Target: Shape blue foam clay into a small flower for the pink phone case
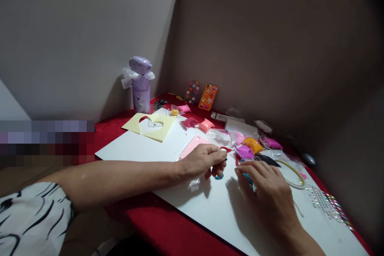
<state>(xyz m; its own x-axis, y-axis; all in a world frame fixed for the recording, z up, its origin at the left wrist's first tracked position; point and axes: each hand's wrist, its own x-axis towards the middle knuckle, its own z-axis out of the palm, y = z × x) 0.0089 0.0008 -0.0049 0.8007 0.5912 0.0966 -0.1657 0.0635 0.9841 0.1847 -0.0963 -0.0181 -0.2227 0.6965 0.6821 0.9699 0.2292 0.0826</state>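
My left hand (207,160) is closed in a pinch above the white board (156,148), with a small bit of blue at its fingertips. Another blue piece (219,177) shows just below its curled fingers. My right hand (265,184) curls around a blue packet (248,179), mostly hidden under the palm. A pink phone case (193,147) lies partly behind my left hand. Between and beyond the hands are the red handles of what look like scissors (225,149). A crumpled clear wrapper (195,184) is beneath my left wrist.
Packets in purple (244,152), orange (253,145) and coral (206,125) lie behind the hands. A yellow sheet with a heart cutout (135,125), a lilac bottle (141,94), a decorated orange phone case (208,97), a ring-shaped band (300,180) and rhinestone stickers (327,204) surround them.
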